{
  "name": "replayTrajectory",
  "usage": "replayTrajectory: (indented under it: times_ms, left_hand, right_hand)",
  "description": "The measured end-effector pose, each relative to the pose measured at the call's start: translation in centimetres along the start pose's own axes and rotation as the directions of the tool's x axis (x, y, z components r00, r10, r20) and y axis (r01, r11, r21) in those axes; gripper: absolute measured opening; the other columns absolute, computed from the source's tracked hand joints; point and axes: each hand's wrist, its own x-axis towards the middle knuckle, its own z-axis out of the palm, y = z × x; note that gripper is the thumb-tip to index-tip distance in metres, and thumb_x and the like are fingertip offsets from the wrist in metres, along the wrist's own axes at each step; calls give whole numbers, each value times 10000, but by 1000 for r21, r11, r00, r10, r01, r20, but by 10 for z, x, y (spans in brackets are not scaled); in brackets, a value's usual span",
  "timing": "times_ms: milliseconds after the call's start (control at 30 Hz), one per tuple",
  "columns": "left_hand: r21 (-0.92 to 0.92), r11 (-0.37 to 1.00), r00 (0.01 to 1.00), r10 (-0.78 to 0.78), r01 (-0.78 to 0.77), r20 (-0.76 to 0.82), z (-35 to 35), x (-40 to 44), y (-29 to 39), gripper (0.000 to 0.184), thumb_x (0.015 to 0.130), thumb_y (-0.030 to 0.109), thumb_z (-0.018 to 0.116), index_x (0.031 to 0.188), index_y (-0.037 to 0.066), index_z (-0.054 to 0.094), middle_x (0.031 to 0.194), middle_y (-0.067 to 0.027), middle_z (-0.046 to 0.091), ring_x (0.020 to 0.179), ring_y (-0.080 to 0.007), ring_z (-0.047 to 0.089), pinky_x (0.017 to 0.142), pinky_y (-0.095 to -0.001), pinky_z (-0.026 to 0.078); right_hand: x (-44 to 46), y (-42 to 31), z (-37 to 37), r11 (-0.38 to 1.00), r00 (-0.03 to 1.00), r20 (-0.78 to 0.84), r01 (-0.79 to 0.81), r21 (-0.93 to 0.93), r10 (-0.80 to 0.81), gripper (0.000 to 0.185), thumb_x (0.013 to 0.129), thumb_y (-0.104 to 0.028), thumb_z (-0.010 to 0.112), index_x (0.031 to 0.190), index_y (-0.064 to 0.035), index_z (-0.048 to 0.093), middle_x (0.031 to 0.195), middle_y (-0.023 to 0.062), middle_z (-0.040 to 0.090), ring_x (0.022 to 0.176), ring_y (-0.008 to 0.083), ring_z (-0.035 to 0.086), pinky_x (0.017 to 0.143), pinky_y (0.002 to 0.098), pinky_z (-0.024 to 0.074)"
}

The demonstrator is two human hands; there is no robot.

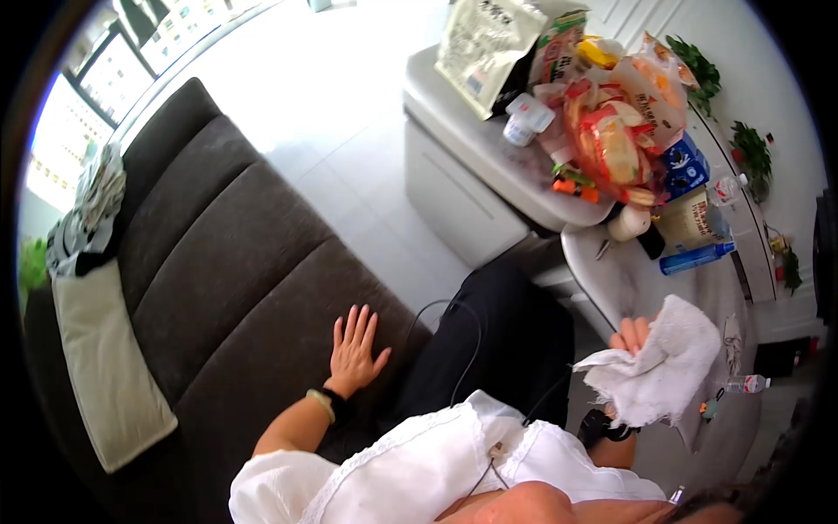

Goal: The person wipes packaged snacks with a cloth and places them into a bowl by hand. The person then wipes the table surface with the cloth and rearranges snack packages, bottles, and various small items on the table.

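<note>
My left hand (353, 351) lies flat on the dark brown sofa (236, 262), palm down with the fingers spread, holding nothing. On the right side, my right hand (630, 335) grips a white cloth (668, 360) with frayed edges. The cloth hangs down over most of that hand, so only some fingers and the wrist with a dark band show. It is held up in front of the grey table (602, 275).
Snack bags (611, 144), a white jar (521, 127) and a large foil bag (489, 52) crowd the far tabletop. A blue bottle (696, 258) lies nearer, and a clear water bottle (745, 384) at right. A pale cushion (109, 358) rests on the sofa. A thin cable crosses my lap.
</note>
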Motion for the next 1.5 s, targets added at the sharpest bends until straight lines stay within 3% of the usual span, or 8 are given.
replayTrajectory:
  times_ms: [500,700,1000,1167,1267,1333,1467,1500]
  left_hand:
    - [38,970,819,-222,238,529,-5,29,1,873,877,520,538,1523,22,228,1625,-177,98,1503,-399,-12,1178,-593,-11]
    - [-40,752,471,-369,658,801,-54,107,33,608,862,370,676,1297,-36,551,1380,-227,494,1279,-356,480,1032,-407,425]
    - [-280,436,369,-134,855,920,-138,208,108,272,959,225,618,1041,-25,684,882,-17,670,762,-133,619,683,-308,523]
    - [-379,746,489,83,547,869,-138,214,156,303,896,249,633,1105,33,669,854,-98,697,761,-244,661,685,-387,539]
    - [-300,793,393,543,-530,742,-76,198,154,338,821,206,652,1129,69,661,969,-148,705,856,-338,680,750,-421,560]
    - [-252,751,417,575,-610,704,-59,177,185,365,803,194,655,1141,59,668,1047,-171,705,937,-368,680,821,-408,565]
    - [-289,758,527,-84,584,846,-56,101,275,380,885,288,624,1095,-19,698,966,-151,726,863,-250,695,760,-352,554]
    - [-422,860,653,145,289,743,-64,79,295,396,888,311,633,1090,-24,697,939,-153,721,850,-249,694,753,-355,552]
  right_hand:
    - [123,-119,-14,950,922,-283,-300,-90,264,233,889,-207,601,1061,-55,558,934,112,624,844,251,603,757,350,499]
    - [168,-264,93,376,1000,-14,-9,-927,-9,512,778,-99,750,1239,-5,549,1105,125,664,984,254,663,888,362,541]
    - [30,-366,138,826,379,-923,-540,-165,64,390,841,-205,706,1145,-22,543,1006,54,590,868,174,590,752,331,515]
    - [-42,-435,120,980,857,-489,78,-184,-160,328,881,-231,687,1086,-29,528,936,40,555,797,175,551,716,326,501]
    - [-85,-469,108,944,882,-339,293,-149,-327,317,883,-228,690,1072,-32,528,919,37,550,780,171,545,703,320,494]
    - [-122,-494,96,922,876,-288,361,-136,-386,309,884,-225,693,1062,-34,527,907,35,547,768,168,541,694,315,490]
    - [-208,-553,74,896,857,-261,424,-133,-445,295,887,-221,698,1042,-38,526,884,31,541,746,163,533,677,307,481]
    - [-227,-566,70,891,852,-262,434,-133,-453,292,888,-219,699,1037,-39,525,878,30,539,740,162,531,673,305,479]
